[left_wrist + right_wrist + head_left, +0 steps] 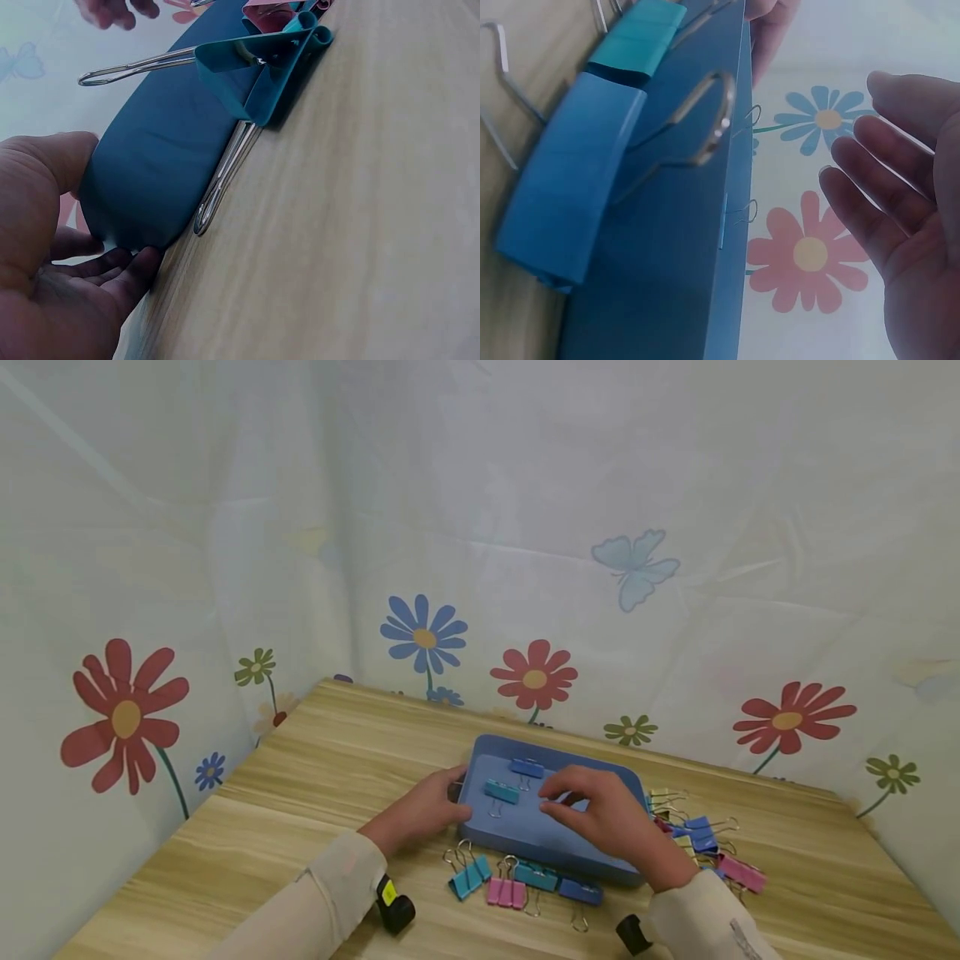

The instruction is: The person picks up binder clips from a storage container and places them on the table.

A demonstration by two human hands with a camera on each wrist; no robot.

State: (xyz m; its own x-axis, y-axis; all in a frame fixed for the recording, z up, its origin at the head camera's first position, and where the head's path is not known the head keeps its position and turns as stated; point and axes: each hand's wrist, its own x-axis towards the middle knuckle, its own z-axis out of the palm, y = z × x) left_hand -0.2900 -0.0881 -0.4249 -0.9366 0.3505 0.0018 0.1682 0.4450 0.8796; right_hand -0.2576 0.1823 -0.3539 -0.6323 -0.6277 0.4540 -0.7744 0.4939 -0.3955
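Observation:
At the left end of a shallow blue tray, my left hand grips the rim and outer wall, thumb on top and fingers round the corner. My right hand hovers over the tray's right half, fingers bent and apart; the right wrist view shows nothing in its fingers. Inside the tray lie a blue binder clip and a teal binder clip. Along the near wall are another teal clip, a pink clip, a second teal clip and a blue clip.
Right of the tray is a loose pile of several clips, among them a blue one and a pink one, partly behind the right forearm. The wooden table meets a flower-printed curtain at the back and left.

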